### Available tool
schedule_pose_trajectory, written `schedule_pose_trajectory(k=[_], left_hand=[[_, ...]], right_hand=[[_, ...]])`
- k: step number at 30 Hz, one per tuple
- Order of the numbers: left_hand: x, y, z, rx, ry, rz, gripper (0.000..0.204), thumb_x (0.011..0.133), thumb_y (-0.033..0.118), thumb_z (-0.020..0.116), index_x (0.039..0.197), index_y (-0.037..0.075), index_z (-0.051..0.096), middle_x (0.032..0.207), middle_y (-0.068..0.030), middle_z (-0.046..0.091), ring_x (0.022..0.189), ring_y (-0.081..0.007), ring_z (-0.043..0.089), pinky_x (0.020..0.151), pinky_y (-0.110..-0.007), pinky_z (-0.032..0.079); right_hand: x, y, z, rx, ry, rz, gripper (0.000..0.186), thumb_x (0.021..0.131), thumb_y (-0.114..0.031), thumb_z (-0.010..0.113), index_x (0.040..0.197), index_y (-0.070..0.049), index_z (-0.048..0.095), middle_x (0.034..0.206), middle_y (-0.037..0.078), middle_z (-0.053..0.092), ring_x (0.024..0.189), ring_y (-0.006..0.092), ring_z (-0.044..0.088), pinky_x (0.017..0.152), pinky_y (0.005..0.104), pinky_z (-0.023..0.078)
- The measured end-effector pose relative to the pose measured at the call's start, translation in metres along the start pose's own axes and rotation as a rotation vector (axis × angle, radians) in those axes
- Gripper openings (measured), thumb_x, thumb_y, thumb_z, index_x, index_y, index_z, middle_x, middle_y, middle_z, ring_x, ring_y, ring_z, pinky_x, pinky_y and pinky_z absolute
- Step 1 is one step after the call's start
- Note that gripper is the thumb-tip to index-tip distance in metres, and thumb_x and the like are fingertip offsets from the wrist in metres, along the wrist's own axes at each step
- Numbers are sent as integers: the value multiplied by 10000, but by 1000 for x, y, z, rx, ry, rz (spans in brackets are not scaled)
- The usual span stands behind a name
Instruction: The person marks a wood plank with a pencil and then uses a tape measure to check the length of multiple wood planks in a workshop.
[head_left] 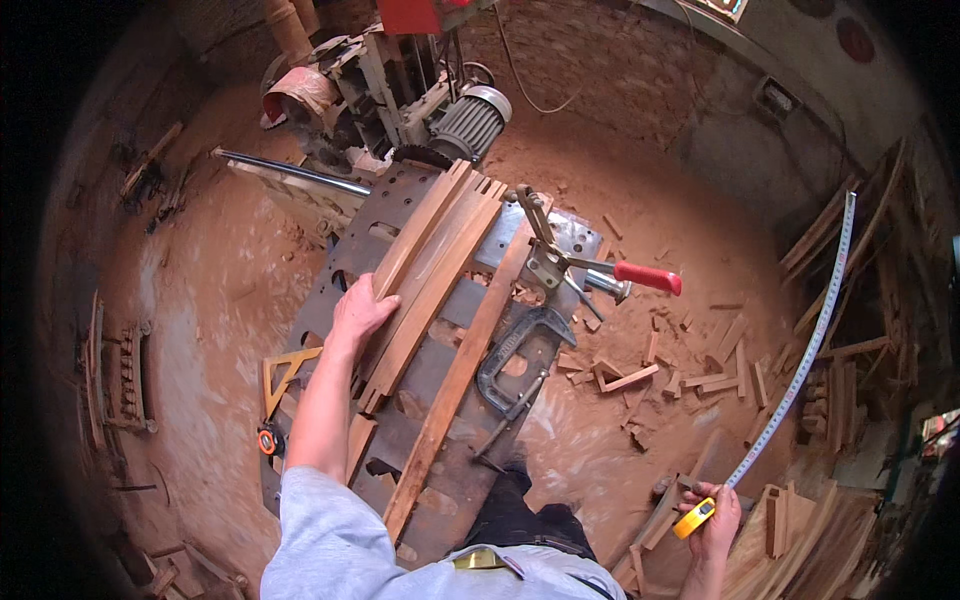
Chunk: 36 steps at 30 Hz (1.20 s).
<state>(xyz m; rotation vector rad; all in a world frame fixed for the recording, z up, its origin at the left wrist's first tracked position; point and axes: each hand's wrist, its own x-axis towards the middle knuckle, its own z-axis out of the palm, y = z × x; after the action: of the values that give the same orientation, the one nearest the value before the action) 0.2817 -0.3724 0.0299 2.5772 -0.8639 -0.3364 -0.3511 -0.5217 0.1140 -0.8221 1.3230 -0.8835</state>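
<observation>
My left hand (pixel 358 312) is closed on the left edge of a wooden strip (pixel 424 228), its thumb lying across the top. That strip lies side by side with other notched wooden pieces (pixel 440 300) on a dark metal machine table (pixel 440 378). Off to the right, my right hand (pixel 716 530) holds a yellow tape measure (pixel 694 518). Its long blade (pixel 800 370) is drawn out and curves up toward the far right, touching nothing that I can make out. A longer single wooden strip (pixel 465 375) rests on the table nearer to my body.
A lever clamp with a red handle (pixel 647 277) juts over the table's right edge. Next to it lies a C-clamp (pixel 492 375). A saw blade (pixel 422 156) and motor (pixel 471 122) stand beyond; a triangular square (pixel 290 370) sits left. Wood offcuts (pixel 630 378) litter the dusty floor.
</observation>
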Motion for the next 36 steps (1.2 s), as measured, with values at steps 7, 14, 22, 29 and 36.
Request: schedule_pose_trajectory(k=[7, 14, 22, 29, 36], left_hand=[[52, -36, -2, -542, -457, -369, 623, 879, 565, 600, 1198, 31, 636, 1087, -74, 665, 955, -179, 599, 833, -356, 470], [42, 4, -22, -374, -435, -292, 570, 876, 514, 646, 1148, 13, 659, 1038, -71, 677, 884, -148, 616, 786, -330, 489], [14, 14, -37, -804, -421, -477, 575, 922, 528, 590, 1209, 34, 650, 1107, -107, 693, 928, -190, 654, 832, -340, 514], [18, 19, -30, -410, -446, -333, 566, 941, 487, 579, 1291, 44, 611, 1192, -88, 665, 1032, -172, 617, 916, -352, 475], [15, 24, -29, -714, -620, -467, 516, 892, 447, 618, 1274, 103, 586, 1278, -71, 606, 1125, -197, 573, 989, -389, 445]], right_hand=[[-10, 10, -8, 26, 53, 90, 273, 1033, -297, 467, 876, -77, 502, 811, 107, 600, 664, 244, 635, 550, 362, 579], [-13, 13, -7, 15, 68, 67, 270, 1029, -297, 477, 872, -79, 501, 795, 102, 596, 656, 229, 634, 535, 349, 572], [-3, 8, -6, -2, 81, 55, 278, 1034, -288, 469, 871, -65, 494, 804, 109, 597, 665, 226, 631, 560, 358, 574], [-1, 19, -11, 17, 30, 74, 253, 1035, -272, 476, 893, -64, 507, 839, 107, 619, 667, 233, 640, 579, 373, 565], [-4, 27, -13, 49, 59, 103, 253, 1036, -272, 473, 897, -63, 505, 840, 110, 610, 674, 241, 635, 582, 376, 562]])
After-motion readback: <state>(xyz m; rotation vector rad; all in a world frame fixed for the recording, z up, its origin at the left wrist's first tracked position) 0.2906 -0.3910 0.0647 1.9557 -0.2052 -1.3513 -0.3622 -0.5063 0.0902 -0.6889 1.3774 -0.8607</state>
